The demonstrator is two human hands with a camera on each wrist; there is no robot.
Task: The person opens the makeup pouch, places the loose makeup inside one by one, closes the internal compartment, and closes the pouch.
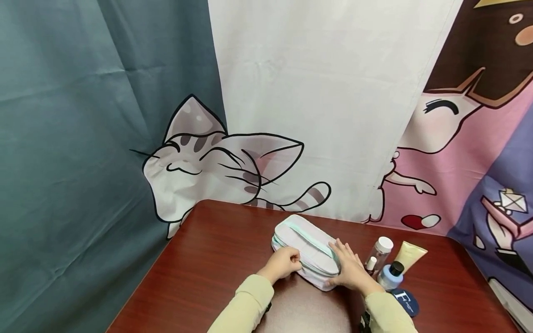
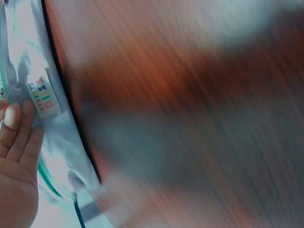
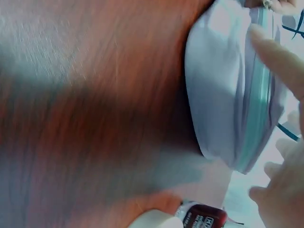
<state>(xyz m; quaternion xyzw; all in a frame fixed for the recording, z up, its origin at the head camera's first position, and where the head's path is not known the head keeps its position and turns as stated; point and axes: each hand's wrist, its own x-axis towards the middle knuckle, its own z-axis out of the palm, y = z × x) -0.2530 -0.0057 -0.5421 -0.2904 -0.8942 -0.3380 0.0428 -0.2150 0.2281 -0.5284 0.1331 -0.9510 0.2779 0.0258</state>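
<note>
A pale lilac zip pouch (image 1: 306,245) with a mint strap along its top lies on the table. My left hand (image 1: 285,261) is at its front side, pinching the zipper pull (image 3: 267,4) between thumb and finger. In the left wrist view, the left hand (image 2: 19,156) lies beside a small tag with colored letters (image 2: 43,95). My right hand (image 1: 351,270) holds the pouch's right end, thumb on the front side and fingers spread over the top. The right wrist view shows the right thumb (image 3: 280,59) along the mint zipper band (image 3: 256,109).
Right of the pouch stand a clear bottle with white cap (image 1: 381,252), a small white-capped bottle (image 1: 370,264), a blue bottle with black cap (image 1: 390,276) and a cream tube (image 1: 409,255). A dark blue round item (image 1: 405,303) lies nearer on the brown table (image 1: 187,277). Printed curtains hang behind.
</note>
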